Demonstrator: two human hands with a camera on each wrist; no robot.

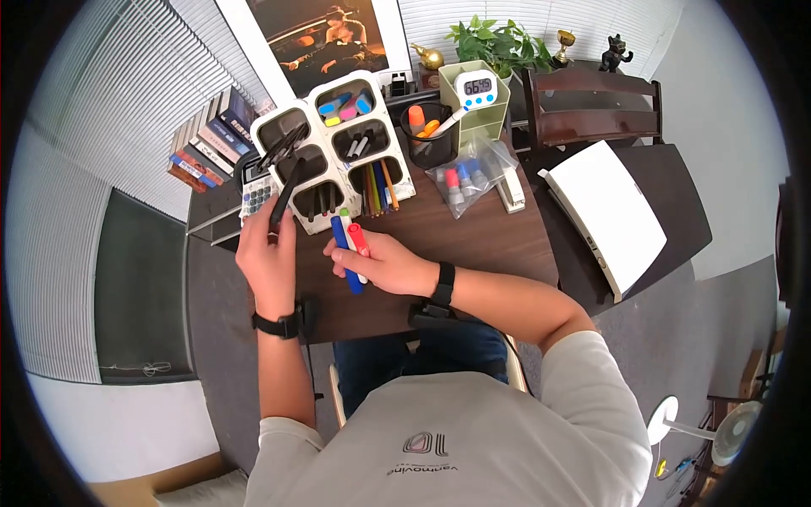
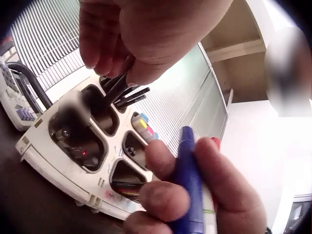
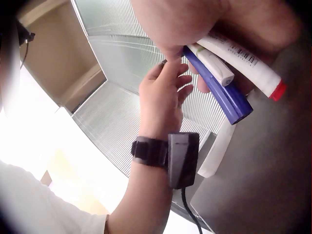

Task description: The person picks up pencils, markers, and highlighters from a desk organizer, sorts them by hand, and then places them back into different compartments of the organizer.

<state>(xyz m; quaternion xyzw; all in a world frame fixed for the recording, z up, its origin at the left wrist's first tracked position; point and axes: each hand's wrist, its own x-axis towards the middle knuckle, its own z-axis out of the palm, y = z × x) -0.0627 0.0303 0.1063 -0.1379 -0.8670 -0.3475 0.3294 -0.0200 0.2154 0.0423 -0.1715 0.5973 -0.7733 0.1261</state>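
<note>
The left hand [image 1: 269,258] pinches a black pen [image 1: 287,193], whose far end reaches into a middle compartment of the white organizer [image 1: 331,135]. From close up, the left wrist view has that hand [image 2: 156,34] above the black pen [image 2: 117,87], over the same organizer [image 2: 63,168]. The right hand [image 1: 384,264] grips several markers in front of the organizer: a blue one [image 1: 345,253], a red-capped one [image 1: 359,242] and one with a green end [image 1: 345,215]. In the right wrist view the blue marker [image 3: 219,90] and the red-ended white marker [image 3: 248,66] stick out of the hand.
Behind the right hand lie a plastic bag [image 1: 473,173] of bottles and a stapler [image 1: 511,190]. A black mesh cup [image 1: 432,148] and a green holder [image 1: 486,118] with a timer [image 1: 476,89] stand farther back. At the left are a calculator [image 1: 257,198] and books [image 1: 211,139].
</note>
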